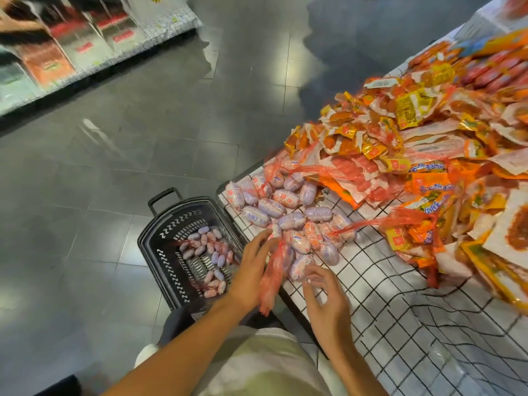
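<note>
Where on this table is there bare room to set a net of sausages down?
Bare checked cloth lies on the near side, between your right hand and the orange packets. The corner by the basket is packed with sausages; the far end is buried.

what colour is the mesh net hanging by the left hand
Red-orange, the mesh net beside the left hand; shows best in the head view.

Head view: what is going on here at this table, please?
A person stands at a display table piled with snack packets. The left hand is on a red net bag of small wrapped sausages at the table edge; a firm grip cannot be confirmed. The right hand is beside it with relaxed fingers. A black basket on the floor already holds similar sausages.
</note>
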Available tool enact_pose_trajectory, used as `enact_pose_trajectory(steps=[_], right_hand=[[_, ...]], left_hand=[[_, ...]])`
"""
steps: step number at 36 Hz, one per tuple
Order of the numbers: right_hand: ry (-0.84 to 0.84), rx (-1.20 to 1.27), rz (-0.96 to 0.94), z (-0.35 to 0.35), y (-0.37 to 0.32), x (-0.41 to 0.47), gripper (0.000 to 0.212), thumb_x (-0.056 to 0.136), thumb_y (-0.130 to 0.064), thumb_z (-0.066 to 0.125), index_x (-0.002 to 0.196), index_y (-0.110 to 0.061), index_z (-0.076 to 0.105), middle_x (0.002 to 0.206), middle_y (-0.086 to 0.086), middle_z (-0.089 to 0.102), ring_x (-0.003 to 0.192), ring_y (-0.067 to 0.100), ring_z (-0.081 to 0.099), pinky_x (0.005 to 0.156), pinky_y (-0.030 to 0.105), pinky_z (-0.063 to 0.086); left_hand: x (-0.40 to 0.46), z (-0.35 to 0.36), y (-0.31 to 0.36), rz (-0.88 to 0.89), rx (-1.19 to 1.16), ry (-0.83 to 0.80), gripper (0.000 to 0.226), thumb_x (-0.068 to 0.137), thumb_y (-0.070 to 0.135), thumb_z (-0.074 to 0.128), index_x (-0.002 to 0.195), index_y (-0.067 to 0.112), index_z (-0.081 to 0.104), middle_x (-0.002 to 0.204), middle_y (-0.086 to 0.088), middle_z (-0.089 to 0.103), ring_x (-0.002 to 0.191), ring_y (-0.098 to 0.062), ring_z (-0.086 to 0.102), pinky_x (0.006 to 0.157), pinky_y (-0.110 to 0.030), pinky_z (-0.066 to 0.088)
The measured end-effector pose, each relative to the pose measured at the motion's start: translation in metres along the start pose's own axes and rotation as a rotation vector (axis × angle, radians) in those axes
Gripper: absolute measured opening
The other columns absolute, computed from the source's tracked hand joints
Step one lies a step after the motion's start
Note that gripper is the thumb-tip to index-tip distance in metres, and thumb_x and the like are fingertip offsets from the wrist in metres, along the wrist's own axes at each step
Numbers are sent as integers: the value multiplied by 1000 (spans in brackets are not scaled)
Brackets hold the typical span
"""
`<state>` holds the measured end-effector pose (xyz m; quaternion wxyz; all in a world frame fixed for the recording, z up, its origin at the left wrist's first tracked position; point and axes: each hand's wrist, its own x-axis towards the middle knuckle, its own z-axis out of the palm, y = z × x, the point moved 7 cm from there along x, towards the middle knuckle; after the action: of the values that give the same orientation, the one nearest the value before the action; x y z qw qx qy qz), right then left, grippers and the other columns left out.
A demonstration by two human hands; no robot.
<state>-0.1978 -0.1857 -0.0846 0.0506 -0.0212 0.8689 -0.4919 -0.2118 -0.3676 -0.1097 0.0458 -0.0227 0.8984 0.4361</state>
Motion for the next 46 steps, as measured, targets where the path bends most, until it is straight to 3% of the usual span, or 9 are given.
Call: enact_pose_trajectory(steps=[7, 14, 19, 23, 28, 32, 37, 42, 46], right_hand=[[-165, 0, -101, 50, -45, -6, 17, 98, -15, 64, 115, -15, 66, 105, 1, 68, 102, 23, 66, 88, 46, 54], [-416, -86, -72, 159, -90, -29, 33, 97, -16, 65, 127, -30, 64, 124, -17, 64, 118, 0, 58, 103, 27, 47], [-677, -257, -168, 234, -103, -48, 39, 99, -20, 61, 137, -24, 58, 135, -15, 57, 125, 5, 54, 107, 30, 45], [-756, -430, -253, 277, -96, -60, 43, 88, -4, 69, 130, -5, 64, 131, 9, 65, 122, 26, 62, 111, 20, 36], [-938, -582, -136, 310, -70, -60, 45, 92, -12, 69, 135, -14, 59, 135, 2, 61, 127, 21, 55, 105, 13, 28], [-1049, -661, -128, 333, -46, -52, 51, 93, -16, 68, 142, -13, 54, 144, 3, 56, 135, 21, 50, 113, 23, 31], [-1172, -735, -44, 367, 13, -32, 43, 91, -14, 69, 134, -13, 60, 135, 3, 62, 127, 22, 56, 105, 15, 32], [-1182, -770, 95, 417, 87, -7, 43, 92, -18, 67, 134, -22, 60, 137, -3, 60, 128, 16, 53, 106, 17, 33], [-1245, -728, 95, 462, 137, 7, 42, 95, -22, 65, 137, -22, 56, 136, -7, 56, 129, 13, 51, 110, 21, 37]], left_hand=[[-55, -47, -55, -60, -28, -73, 73, 89, 27, 74, 151, 17, 37, 164, 1, 18, 153, -17, 14, 125, -35, 16], [-153, -128, -142, -211, 26, 40, 70, 92, 24, 70, 152, 17, 37, 161, 1, 23, 151, -20, 22, 124, -26, 15], [-226, -170, -204, -423, 15, 127, 64, 93, 24, 69, 150, 15, 41, 162, -3, 25, 151, -24, 21, 125, -35, 17], [-268, -183, -246, -554, 16, 131, 62, 95, 25, 66, 149, 11, 41, 162, -6, 25, 151, -27, 21, 123, -32, 15], [-291, -173, -286, -674, 34, -5, 65, 98, 30, 61, 154, 13, 33, 164, -9, 20, 152, -34, 16, 122, -39, 17], [-285, -161, -306, -700, 43, -7, 69, 75, 13, 86, 136, 1, 56, 144, -20, 53, 132, -36, 48, 104, -47, 48], [-276, -107, -347, -828, -40, -34, 66, 101, 34, 53, 157, 14, 24, 166, -7, 13, 154, -25, 15, 123, -28, 6], [-244, -45, -393, -894, -100, -33, 59, 99, 26, 55, 153, 15, 35, 163, -5, 27, 150, -24, 27, 122, -27, 16], [-213, 21, -444, -934, -121, -122, 61, 100, 36, 47, 157, 27, 25, 165, 8, 16, 151, -11, 20, 121, -20, 16]])
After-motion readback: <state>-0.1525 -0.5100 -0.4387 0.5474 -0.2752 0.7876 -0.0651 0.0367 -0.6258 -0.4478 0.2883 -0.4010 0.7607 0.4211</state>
